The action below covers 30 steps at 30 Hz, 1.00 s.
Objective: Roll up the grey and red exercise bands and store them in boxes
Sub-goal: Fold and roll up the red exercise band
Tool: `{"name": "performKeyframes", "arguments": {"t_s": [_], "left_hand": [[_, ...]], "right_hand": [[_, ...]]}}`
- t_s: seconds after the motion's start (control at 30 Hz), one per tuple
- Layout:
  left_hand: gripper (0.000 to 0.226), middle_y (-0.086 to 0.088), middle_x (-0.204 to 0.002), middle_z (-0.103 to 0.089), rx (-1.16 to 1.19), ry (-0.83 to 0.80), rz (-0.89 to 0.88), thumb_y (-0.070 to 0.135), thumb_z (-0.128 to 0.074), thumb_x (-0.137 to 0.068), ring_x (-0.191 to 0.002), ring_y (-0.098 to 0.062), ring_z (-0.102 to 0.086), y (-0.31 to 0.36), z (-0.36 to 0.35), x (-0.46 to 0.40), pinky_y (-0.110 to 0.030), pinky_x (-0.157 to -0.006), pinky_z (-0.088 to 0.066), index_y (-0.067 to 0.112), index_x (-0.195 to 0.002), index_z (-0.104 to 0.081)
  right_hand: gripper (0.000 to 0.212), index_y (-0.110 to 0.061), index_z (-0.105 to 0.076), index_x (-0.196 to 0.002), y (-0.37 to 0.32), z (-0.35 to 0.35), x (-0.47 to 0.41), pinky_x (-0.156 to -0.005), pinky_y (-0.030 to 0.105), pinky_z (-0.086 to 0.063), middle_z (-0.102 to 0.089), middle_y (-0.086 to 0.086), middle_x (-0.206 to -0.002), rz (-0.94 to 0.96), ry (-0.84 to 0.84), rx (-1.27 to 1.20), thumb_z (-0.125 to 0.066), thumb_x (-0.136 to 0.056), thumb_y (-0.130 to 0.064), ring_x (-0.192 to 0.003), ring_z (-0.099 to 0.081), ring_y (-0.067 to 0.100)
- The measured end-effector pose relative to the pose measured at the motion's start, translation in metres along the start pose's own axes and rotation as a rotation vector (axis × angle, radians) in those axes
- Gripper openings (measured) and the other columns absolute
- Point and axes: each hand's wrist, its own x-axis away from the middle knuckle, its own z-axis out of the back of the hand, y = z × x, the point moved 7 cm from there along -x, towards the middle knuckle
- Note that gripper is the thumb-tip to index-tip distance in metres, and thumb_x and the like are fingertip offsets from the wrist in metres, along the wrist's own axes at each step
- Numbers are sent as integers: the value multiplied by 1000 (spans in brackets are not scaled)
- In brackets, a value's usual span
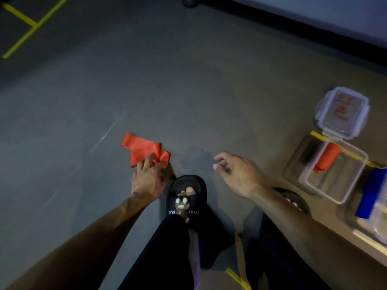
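A loose, crumpled red exercise band [144,148] lies on the grey floor just ahead of my feet. My left hand [147,178] reaches down onto its near edge, fingers spread and touching it. My right hand [236,172] hovers to the right above the floor, fingers loosely curled, holding nothing. At the right stands an open clear plastic box [335,191] with a rolled red band [326,156] inside. Its clear lid [343,111] lies on the floor behind it. No grey band is visible.
My feet in black slippers [186,197] stand between my hands. A blue-and-clear object [372,197] sits at the right edge beside the box. Yellow tape lines [31,26] mark the floor at the far left, and a wall runs along the upper right.
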Motion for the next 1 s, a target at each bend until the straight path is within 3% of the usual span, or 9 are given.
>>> {"name": "performKeyframes", "arguments": {"t_s": [0.1,0.27,0.43,0.53,0.67,0.73,0.8,0.9,1.0], "left_hand": [[63,-5,-166,-16,-55,-34,-39,30,-61,-93,-146,-36,-21,6,-5,0,-51,-116,-29,28,-152,-40],[42,-8,-160,-29,-48,151,-86,23,-63,-86,-140,-37,-28,4,15,-15,-55,-116,-30,21,-127,-66],[38,-10,-159,-35,27,-108,-56,18,-68,-87,-141,-36,-36,-4,9,-48,-40,-114,-28,18,-125,-67],[43,-16,-136,-56,87,-42,-85,19,-71,-87,-125,-38,-54,0,17,-50,-40,-103,-42,11,-128,-64],[19,-6,-114,-72,384,159,-91,10,-75,-84,-104,-25,-67,15,59,-33,-28,-87,-49,13,-103,-73],[15,2,-92,-73,560,199,-84,12,-78,-83,-85,-16,-67,25,94,-20,-28,-77,-47,20,-88,-66],[24,7,-77,-67,804,107,-150,8,-79,-81,-69,-8,-63,46,131,-5,-30,-69,-46,21,-84,-59],[26,3,-73,-62,1162,-95,-318,6,-74,-71,-63,-11,-59,85,197,32,-29,-57,-46,17,-87,-56],[30,2,-76,-58,1337,-360,-506,2,-72,-70,-65,-11,-56,124,263,82,-29,-60,-46,20,-91,-60]], "right_hand": [[26,-22,-64,-124,5,-1,6,-72,11,-29,-72,-8,-112,-4,2,16,-56,-102,-34,-105,-65,14],[26,-20,-64,-123,11,-3,14,-71,12,-29,-73,-7,-110,-8,-6,10,-57,-102,-32,-104,-66,15],[23,-21,-67,-120,17,-6,19,-67,2,-34,-73,-7,-108,-54,-1,-63,-59,-100,-31,-92,-63,8],[22,-23,-67,-119,15,-3,19,-64,-4,-32,-73,-9,-107,-58,-1,-84,-59,-100,-31,-89,-60,5],[21,-25,-66,-118,7,15,22,-65,-3,-35,-70,-13,-105,-45,2,-110,-57,-101,-33,-90,-60,4],[18,-28,-65,-117,-3,30,27,-66,-2,-36,-66,-18,-101,-32,12,-136,-57,-101,-33,-93,-61,4],[17,-29,-63,-117,-20,51,35,-73,2,-40,-63,-20,-97,9,35,-166,-59,-100,-32,-97,-64,5],[30,-31,-59,-124,-56,93,51,-90,27,-50,-65,-18,-101,96,82,-200,-60,-97,-21,-95,-65,7],[49,-34,-58,-123,-110,154,74,-97,27,-48,-65,-14,-116,229,134,-296,-60,-82,-9,-106,-64,10]]}}
